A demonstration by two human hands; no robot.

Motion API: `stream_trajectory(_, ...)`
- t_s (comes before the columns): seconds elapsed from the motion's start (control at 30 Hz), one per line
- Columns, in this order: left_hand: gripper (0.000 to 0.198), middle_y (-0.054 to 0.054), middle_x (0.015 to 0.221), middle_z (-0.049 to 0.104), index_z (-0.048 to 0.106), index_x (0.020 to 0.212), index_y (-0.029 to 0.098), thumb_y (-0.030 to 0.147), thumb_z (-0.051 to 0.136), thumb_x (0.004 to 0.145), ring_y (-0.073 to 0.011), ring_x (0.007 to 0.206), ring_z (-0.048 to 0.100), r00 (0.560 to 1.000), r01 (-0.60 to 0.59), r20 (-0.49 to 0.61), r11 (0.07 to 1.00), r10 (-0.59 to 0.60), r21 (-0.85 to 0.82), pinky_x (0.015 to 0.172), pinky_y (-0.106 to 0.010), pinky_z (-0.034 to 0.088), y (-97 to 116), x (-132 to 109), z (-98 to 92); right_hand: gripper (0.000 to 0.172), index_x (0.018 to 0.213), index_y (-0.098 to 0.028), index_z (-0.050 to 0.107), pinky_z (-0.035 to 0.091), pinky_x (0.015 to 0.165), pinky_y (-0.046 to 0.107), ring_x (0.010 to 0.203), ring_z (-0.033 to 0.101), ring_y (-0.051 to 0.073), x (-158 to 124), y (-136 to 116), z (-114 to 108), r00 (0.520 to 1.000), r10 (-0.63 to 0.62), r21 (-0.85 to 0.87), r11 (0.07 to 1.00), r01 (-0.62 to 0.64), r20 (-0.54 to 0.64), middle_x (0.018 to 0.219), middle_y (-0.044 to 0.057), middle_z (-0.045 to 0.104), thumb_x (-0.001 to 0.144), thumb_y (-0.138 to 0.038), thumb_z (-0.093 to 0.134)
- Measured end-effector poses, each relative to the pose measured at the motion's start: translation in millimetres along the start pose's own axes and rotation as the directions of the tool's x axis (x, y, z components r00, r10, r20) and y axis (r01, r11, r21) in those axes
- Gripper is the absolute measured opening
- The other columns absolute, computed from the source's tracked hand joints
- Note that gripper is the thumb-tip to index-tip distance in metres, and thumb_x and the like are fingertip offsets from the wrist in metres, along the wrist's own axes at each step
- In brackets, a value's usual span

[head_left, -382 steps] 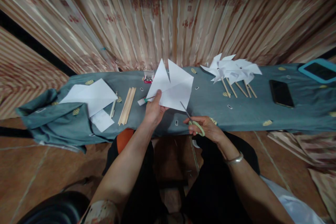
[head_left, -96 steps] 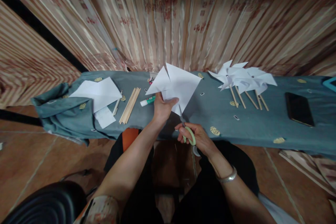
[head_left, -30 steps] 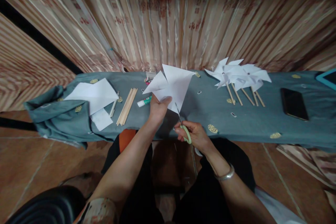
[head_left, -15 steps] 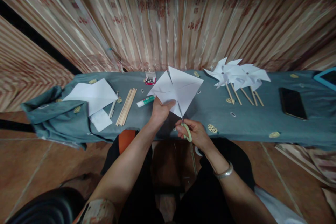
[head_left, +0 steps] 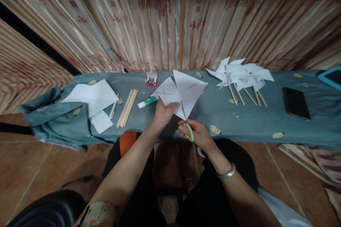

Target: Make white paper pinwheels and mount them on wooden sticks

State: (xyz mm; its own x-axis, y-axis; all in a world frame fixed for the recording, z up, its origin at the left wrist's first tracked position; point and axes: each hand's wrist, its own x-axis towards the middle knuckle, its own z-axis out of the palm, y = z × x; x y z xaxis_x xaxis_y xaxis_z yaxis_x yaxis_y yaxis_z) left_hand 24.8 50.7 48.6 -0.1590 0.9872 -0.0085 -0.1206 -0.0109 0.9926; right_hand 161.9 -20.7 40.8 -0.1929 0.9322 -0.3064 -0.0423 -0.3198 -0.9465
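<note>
A white square of paper with slits running in from its corners is pinched in my left hand, thumb on top. Scissors with light green handles are in my right hand, fingers closed around the loops. Their blades meet the paper at its near corner, where a slit runs toward the middle. Just left of the paper lies a glue stick with a green label. Behind that stands a small open box of metal pins.
Wooden sticks lie left of my hands, then a pen and white paper sheets. Several paper pinwheels on sticks rest at the back right, near a black phone. A blue-edged device sits far right on the green cloth.
The flaps of the paper have lifted and spread slightly along the slits. Both hands keep their grips, and the scissors stay at the near corner.
</note>
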Motion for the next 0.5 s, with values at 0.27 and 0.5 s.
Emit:
stream_trajectory(0.27,0.033,-0.005,0.084,0.069,0.064,0.084,0.017,0.023,0.074,0.054,-0.0212,0.077,0.063,1.0,0.031,0.0,1.0,-0.031,0.0,0.075,-0.034,0.049,-1.3,-1.8,0.8,0.05,0.091,-0.018,0.062,0.043,0.046,0.023,0.048,0.058,0.011,2.8,5.3,-3.4,1.0,-0.011,-0.002,1.0,0.011,-0.02,0.056,-0.004,0.063,0.06,-0.052,0.082)
stream_trajectory(0.5,0.03,-0.004,0.081,0.069,0.065,0.084,0.016,0.021,0.074,0.056,-0.0201,0.073,0.063,0.999,0.029,0.014,1.0,-0.029,-0.004,0.072,-0.032,0.051,1.4,-4.3,0.8,0.063,0.105,-0.017,0.058,0.043,0.044,0.022,0.044,0.057,0.011,2.5,3.4,-3.5,0.999,0.028,0.024,0.999,-0.027,-0.043,0.053,-0.006,0.063,0.057,-0.049,0.083)
